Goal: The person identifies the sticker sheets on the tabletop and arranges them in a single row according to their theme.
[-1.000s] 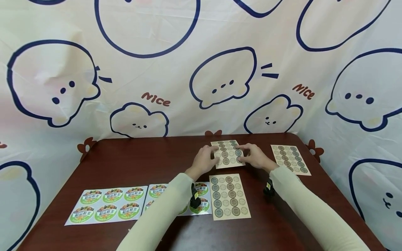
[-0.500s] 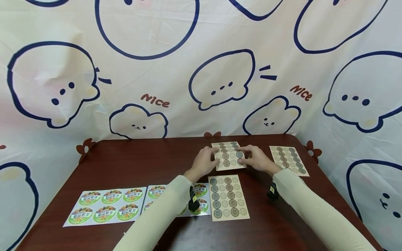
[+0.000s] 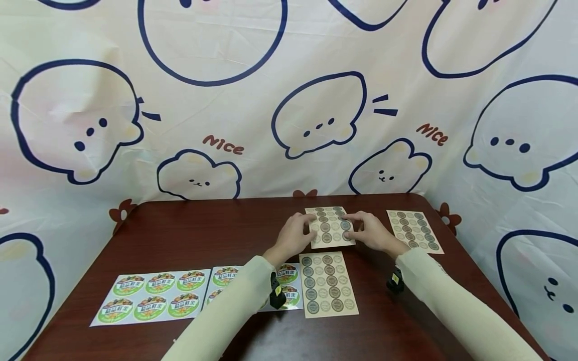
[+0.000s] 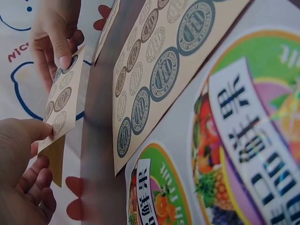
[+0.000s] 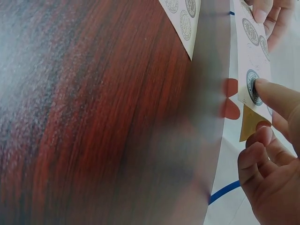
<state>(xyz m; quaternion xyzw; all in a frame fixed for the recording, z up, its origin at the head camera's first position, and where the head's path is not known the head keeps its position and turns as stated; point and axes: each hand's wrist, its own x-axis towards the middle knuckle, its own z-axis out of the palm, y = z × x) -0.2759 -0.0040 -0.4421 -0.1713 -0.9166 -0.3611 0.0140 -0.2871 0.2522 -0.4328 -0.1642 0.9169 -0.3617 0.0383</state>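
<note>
Both hands hold a cream sheet of round stickers [image 3: 331,226] near the far edge of the table, one hand at each side. The left hand [image 3: 291,236] pinches its left edge, thumb on the printed face and fingers behind, as the left wrist view shows. At the right edge the right hand [image 3: 374,233] pinches it the same way, its thumb [image 5: 276,96] pressed on a dark round sticker. A yellowish-brown corner [image 5: 251,123] sticks out from behind the sheet by the fingers. Just nearer the person, a similar sticker sheet [image 3: 328,286] lies flat.
Another cream sticker sheet [image 3: 415,230] lies at the table's right side. Two white sheets with green fruit labels, the left one [image 3: 151,298] and the right one [image 3: 293,306], lie side by side at the front left, the right one partly under the left sleeve. A printed cloth [image 3: 253,110] hangs behind.
The held sheet and both hands have shifted slightly toward the person and to the right. The other sheets stay put, apart from a small camera shift.
</note>
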